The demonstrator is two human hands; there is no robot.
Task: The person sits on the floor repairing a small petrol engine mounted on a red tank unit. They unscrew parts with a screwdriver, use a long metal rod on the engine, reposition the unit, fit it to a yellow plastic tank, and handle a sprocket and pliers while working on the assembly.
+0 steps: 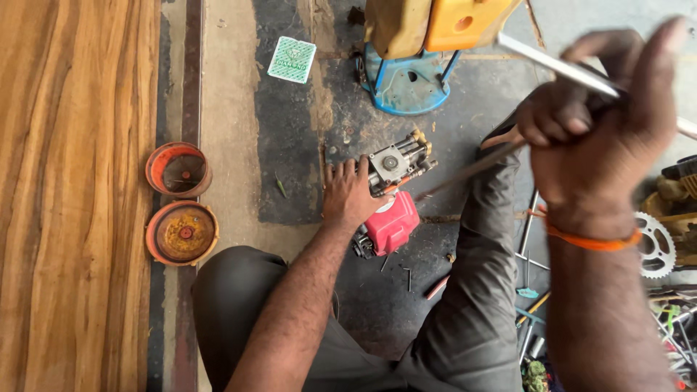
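1. Head view, nearest first: the right hand (602, 123) is raised close to the camera, fingers clamped round a long metal rod (559, 69). It is blurred, so which tool this is I cannot say for sure. Its lower end seems to run down toward the engine (388, 207).

2. Risk: the rod is long and held high. A slip at the tip could skid it off the metal and into the left hand (348, 192), which lies just beside the contact point.

3. That left hand rests flat on the engine, fingers spread and pressing down, not gripping. If the push on the rod is hard, the engine may slide or roll, since only the palm pins it.

4. The engine, red cover (392, 221) below and bare metal head above, sits on the floor (290, 145) between the person's knees.

5. Loose screws and tools lie on the floor by the right leg; a knee could scatter them.

6. Farther left, two orange round housings (180, 199) sit by a wooden plank (72, 196).

7. Beyond, a blue stool (406, 83) carries a yellow tank (435, 22); a sprocket (653, 243) lies at right. The floor is stained concrete.
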